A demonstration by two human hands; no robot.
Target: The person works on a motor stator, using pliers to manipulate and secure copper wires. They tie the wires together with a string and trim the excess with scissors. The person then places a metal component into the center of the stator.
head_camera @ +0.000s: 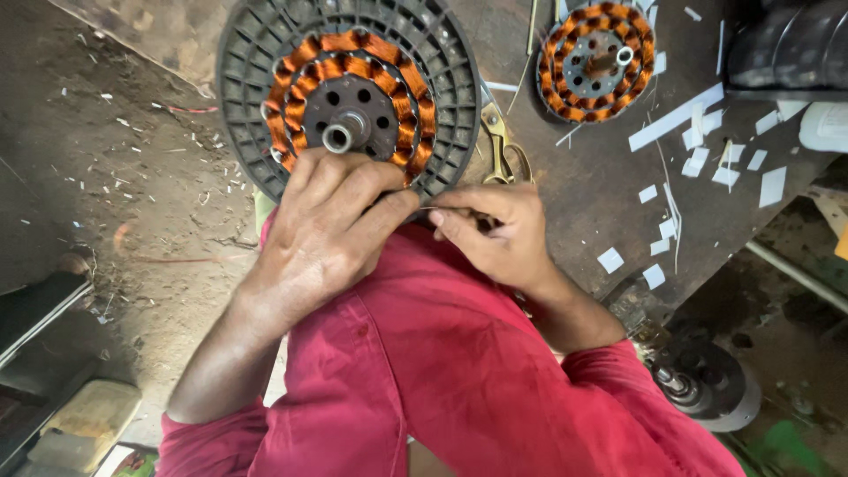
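Left hand (331, 225) presses down on the near rim of the fan stator (349, 93); right hand (495, 234), just beside, pinches a thin wire (433, 208). Stator probably heavy, rigid; copper windings (353, 66) fragile: grasp the plastic rim.

A second, smaller round stator wound with copper coils (598, 60) lies at the upper right on the dark, worn workbench (592, 190). Yellow-handled scissors (500, 146) rest at upper centre. White paper strips and squares (707, 146) are scattered at right. A grey metal motor with shaft (707, 380) sits at lower right.
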